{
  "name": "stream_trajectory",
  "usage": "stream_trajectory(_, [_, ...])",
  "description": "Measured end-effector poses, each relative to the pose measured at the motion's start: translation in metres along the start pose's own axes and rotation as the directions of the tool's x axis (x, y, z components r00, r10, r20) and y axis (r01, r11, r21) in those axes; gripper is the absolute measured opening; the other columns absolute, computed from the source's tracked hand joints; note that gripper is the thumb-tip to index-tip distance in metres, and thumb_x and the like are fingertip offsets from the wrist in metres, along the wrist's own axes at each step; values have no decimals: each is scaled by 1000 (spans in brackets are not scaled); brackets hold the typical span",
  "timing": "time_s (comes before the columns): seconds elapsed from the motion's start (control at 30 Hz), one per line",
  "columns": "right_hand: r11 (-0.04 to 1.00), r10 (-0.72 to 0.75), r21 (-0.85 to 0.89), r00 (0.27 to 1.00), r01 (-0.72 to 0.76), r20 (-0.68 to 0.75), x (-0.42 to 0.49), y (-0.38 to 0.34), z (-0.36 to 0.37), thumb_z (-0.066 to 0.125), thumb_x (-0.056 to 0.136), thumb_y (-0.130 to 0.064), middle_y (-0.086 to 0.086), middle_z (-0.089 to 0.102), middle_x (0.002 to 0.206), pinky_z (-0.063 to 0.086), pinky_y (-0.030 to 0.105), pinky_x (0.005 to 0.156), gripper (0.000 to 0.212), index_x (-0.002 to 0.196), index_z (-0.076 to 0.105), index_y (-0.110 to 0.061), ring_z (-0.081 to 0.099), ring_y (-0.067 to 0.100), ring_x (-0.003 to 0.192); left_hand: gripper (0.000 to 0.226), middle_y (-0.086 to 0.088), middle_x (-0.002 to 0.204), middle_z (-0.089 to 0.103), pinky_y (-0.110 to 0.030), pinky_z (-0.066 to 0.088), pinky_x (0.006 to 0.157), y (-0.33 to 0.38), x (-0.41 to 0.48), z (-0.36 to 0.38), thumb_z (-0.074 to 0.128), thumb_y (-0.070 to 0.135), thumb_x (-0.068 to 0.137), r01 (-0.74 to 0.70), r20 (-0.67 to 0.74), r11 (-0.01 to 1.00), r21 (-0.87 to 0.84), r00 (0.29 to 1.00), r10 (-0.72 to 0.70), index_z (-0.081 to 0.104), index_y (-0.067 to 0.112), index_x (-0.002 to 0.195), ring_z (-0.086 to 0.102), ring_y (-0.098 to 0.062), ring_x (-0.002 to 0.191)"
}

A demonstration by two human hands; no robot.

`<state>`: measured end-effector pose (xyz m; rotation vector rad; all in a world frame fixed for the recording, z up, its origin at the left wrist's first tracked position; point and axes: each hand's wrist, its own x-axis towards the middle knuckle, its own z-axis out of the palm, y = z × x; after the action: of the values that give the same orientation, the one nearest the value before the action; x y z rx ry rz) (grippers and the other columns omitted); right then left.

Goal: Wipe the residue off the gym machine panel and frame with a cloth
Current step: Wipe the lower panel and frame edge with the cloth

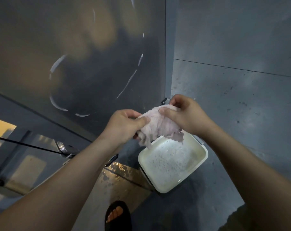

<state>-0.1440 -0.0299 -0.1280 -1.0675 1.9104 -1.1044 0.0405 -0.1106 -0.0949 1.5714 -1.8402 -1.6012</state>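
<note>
The pale, wet cloth (158, 125) hangs bunched between both hands, the left hand (124, 127) pinching its near-left end and the right hand (183, 114) gripping its upper right edge, above a white tub (199, 162) of foamy water, beside the grey machine panel (91, 55) streaked with white residue (127, 83).

Your view is dim and bluish overall. The dark glossy machine panel (94, 67) gives back only a soft tan reflection, blurred and out of focus. Warm yellow light glows at your left edge, and a wet floor patch (119, 169) glints with it. The white square plastic tub (201, 155) is your brightest spot. Straight lines bow toward the corners, which darken.
</note>
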Motion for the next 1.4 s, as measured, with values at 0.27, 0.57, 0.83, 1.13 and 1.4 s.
stream_trajectory(0.27, [966,-177,228,949,118,261,-10,-7,29,77,92,-27,5,69,94,57,39,79,24,102,57,-20,66,18,81,45,-28,112,72,-38,61,86,13,-8,-11,44,30,106,235,245,821,-521,962,-120,64,-8,118,73,-34,103])
stream_trajectory(0.57, [920,-92,393,977,9,192,4,-13,73,68,95,-3,12,71,88,55,33,55,23,94,60,-25,67,21,65,18,11,91,73,-24,54,79,-2,-33,-49,54,28,95,-16,-144,947,322,987,65,72,28,100,67,-7,90])
stream_trajectory(0.83, [852,149,469,966,-235,212,9,-17,130,64,95,-4,10,71,95,63,37,67,12,95,66,-15,72,18,72,32,-2,128,55,-37,39,107,-45,-57,-101,53,33,96,98,-200,723,684,978,57,63,21,124,43,-24,128])
stream_trajectory(1.13, [842,-526,-34,806,538,-271,28,-62,180,68,87,-2,9,52,108,44,10,80,9,96,70,-4,58,6,87,44,-1,147,34,-43,31,113,-52,-55,-123,55,36,92,89,-237,562,822,951,197,59,14,130,28,-26,135])
stream_trajectory(1.4, [638,-687,-285,696,715,209,47,-12,243,53,99,-4,13,58,113,55,44,83,20,115,65,-4,60,35,101,76,-14,164,25,-51,24,122,-91,-51,-125,46,34,79,77,-224,433,898,927,300,46,0,147,17,-34,153])
